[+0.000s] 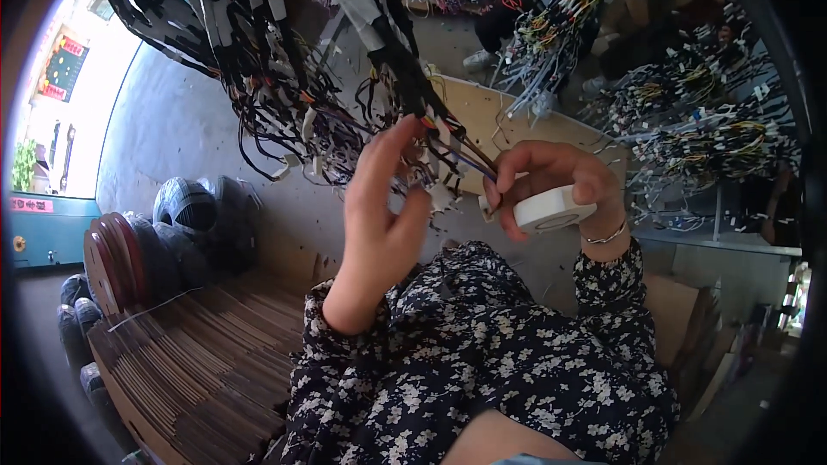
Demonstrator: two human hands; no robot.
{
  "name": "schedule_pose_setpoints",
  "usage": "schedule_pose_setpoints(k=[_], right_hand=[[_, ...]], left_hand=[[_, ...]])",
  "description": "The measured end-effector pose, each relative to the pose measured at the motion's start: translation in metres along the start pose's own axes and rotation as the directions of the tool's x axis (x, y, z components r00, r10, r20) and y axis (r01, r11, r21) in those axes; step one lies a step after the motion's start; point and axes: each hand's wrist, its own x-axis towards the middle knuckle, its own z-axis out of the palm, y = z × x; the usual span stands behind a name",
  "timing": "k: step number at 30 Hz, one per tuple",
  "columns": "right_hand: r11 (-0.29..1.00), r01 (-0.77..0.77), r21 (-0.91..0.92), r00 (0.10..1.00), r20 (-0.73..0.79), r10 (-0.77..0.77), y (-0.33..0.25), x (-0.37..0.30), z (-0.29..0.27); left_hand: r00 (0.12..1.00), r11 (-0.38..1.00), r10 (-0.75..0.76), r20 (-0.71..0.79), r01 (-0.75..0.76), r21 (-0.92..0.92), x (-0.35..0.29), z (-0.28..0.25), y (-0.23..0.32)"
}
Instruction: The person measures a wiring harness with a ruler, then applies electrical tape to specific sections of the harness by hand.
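Observation:
In front of me hang black wire harnesses [398, 69], with white tape wrapped round parts of their trunks. My left hand [375, 215] is beside the lower end of one harness, fingers stretched upward and thumb apart. Its fingertips reach the thin coloured wires; whether they press on them is partly hidden. Within my right hand [564, 176] is a roll of white tape [551, 209], kept between thumb and fingers. The right fingertips also meet a few thin wires [469, 158] running down from the harness, near a small pale connector [487, 207].
Stacked flat cardboard [198, 362] lies at the lower left, beside a reddish-brown reel [116, 263] and black coiled tubing [185, 205]. More wire bundles [706, 120] hang at the right and back. A wooden board [491, 116] is beyond my hands, near another person's shoe [480, 60].

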Motion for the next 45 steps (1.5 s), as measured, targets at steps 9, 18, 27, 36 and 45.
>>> schedule_pose_setpoints(k=[9, 18, 27, 36, 45], right_hand=[[0.989, 0.124, -0.081, 0.992, 0.029, -0.122, -0.016, -0.014, 0.001], [0.943, 0.173, -0.285, 0.978, -0.067, -0.199, -0.023, -0.017, 0.013], [0.949, 0.256, -0.182, 0.966, 0.008, -0.259, -0.034, -0.019, 0.031], [0.953, 0.26, -0.154, 0.966, 0.034, -0.258, -0.032, -0.023, 0.028], [0.97, 0.193, -0.15, 0.98, -0.01, -0.196, -0.025, -0.023, 0.021]], left_hand=[[0.991, 0.893, -0.119, 0.059, 0.133, -0.429, -0.022, 0.047, -0.017], [0.983, 0.788, -0.163, 0.086, 0.182, -0.588, -0.029, 0.037, 0.007], [0.973, 0.581, -0.034, 0.23, 0.207, -0.787, -0.031, 0.02, 0.025], [0.993, 0.713, -0.047, 0.105, 0.107, -0.692, -0.041, 0.024, 0.03], [0.97, 0.351, -0.079, 0.232, 0.245, -0.904, -0.036, 0.017, 0.007]])
